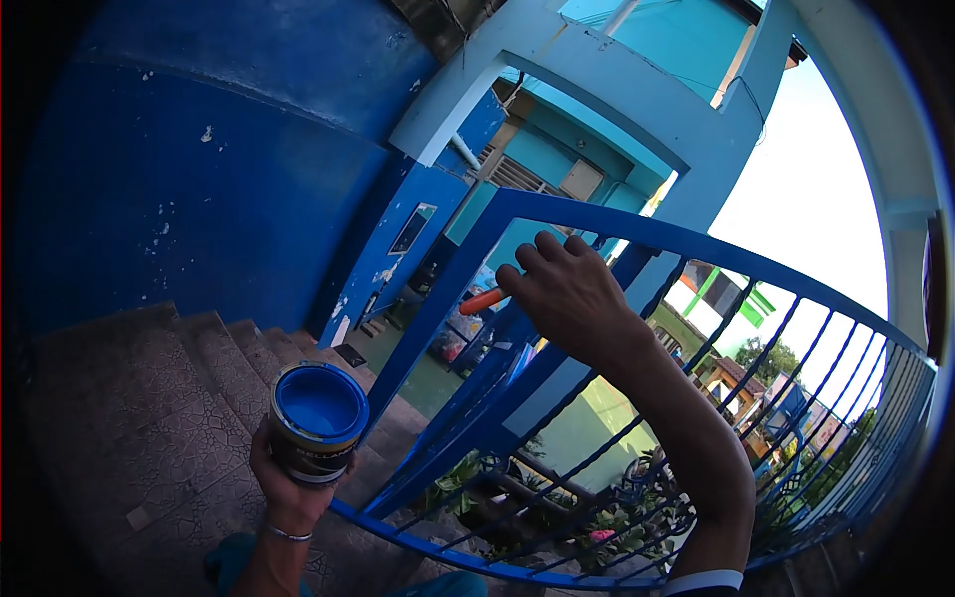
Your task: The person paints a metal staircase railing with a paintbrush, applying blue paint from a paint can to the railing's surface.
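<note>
My left hand (292,497) is wrapped round the lower side of an open paint can (316,453), holding it up over the steps. Blue paint (318,401) fills much of the can, and its rim is smeared blue. Up at the top of the blue metal railing (582,214), my right hand (567,294) is closed on a paintbrush with an orange handle (483,301). The handle's end sticks out to the left of the fingers; the bristles are hidden behind the hand. My right hand overlaps the railing just under its top rail.
Tiled steps (189,418) run down beside a dark blue wall (199,219) with chipped patches. Twisted railing bars (716,338) curve away to the right. Leafy plants (637,522) grow behind the railing. A light blue arched building (597,99) stands ahead.
</note>
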`<action>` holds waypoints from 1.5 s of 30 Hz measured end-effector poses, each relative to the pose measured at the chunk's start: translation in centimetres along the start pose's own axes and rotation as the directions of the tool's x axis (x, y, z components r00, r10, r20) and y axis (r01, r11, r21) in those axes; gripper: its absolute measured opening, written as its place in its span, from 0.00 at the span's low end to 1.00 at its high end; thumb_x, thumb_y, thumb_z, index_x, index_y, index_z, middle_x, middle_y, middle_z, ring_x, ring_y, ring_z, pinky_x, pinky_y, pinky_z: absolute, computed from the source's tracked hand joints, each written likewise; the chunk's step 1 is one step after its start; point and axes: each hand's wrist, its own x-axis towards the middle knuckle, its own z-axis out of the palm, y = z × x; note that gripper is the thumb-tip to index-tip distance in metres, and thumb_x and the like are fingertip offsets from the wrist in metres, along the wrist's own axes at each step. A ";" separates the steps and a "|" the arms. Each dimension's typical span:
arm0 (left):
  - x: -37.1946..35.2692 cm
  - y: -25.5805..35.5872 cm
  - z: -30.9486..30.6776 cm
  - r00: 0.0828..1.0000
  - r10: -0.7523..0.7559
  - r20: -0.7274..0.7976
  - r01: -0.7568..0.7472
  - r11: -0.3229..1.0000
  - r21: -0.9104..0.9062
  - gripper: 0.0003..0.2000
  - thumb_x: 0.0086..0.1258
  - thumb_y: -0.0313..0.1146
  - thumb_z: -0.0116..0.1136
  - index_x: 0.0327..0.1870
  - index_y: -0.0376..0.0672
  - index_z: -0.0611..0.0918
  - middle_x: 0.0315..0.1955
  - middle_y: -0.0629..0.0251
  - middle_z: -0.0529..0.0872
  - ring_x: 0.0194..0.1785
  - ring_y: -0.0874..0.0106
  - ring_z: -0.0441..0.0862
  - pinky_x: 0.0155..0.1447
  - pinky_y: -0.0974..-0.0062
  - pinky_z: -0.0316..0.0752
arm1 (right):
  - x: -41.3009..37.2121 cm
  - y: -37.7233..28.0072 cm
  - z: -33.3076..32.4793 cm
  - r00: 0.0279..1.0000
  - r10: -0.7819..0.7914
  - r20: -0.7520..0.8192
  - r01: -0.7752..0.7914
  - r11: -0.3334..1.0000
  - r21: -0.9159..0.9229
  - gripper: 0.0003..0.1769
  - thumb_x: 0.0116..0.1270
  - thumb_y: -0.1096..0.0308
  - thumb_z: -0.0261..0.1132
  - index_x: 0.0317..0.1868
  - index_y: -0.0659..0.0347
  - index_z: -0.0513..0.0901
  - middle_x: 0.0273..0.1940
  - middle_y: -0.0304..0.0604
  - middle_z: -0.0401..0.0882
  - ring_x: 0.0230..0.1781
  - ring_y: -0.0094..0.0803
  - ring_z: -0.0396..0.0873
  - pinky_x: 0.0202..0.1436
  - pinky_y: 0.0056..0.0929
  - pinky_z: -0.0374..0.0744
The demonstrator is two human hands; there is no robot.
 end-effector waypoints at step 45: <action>1.0 0.7 -1.9 0.987 0.031 0.160 -0.033 0.999 0.010 0.36 0.75 0.69 0.48 0.73 0.53 0.77 0.60 0.51 0.85 0.61 0.53 0.88 0.55 0.41 0.87 | -7.0 -7.5 4.6 0.896 0.220 -0.385 -0.088 0.939 0.332 0.20 0.56 0.71 0.73 0.51 0.61 0.84 0.53 0.50 0.84 0.54 0.46 0.84 0.56 0.43 0.86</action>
